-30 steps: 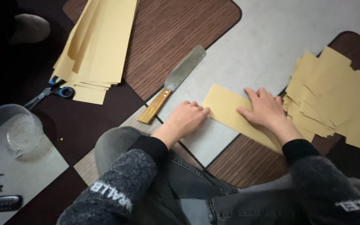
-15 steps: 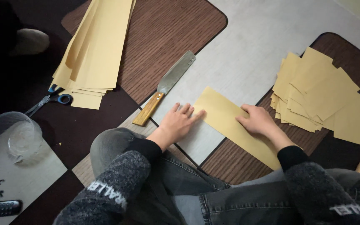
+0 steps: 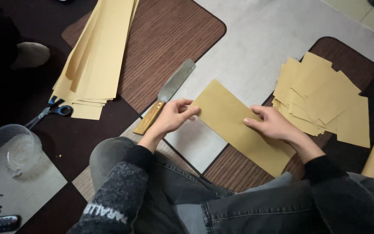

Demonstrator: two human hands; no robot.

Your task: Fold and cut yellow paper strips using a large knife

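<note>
A: How are the hands set?

B: The left hand [image 3: 172, 118] pinches the left edge of a tan paper sheet [image 3: 234, 123]; the right hand [image 3: 271, 125] is pressed flat on it.

A: And the surroundings?

B: A wooden-handled knife [image 3: 165, 95] lies just left on the floor; a cut-sheet pile [image 3: 321, 97] is at right; long strips [image 3: 96, 60] and scissors [image 3: 48, 112] lie far left.

Patterned floor [image 3: 256, 39]: paper strip [image 3: 234, 125], paper stacks [image 3: 96, 60], knife [image 3: 165, 96], scissors [image 3: 48, 112], cup [image 3: 7, 151].
</note>
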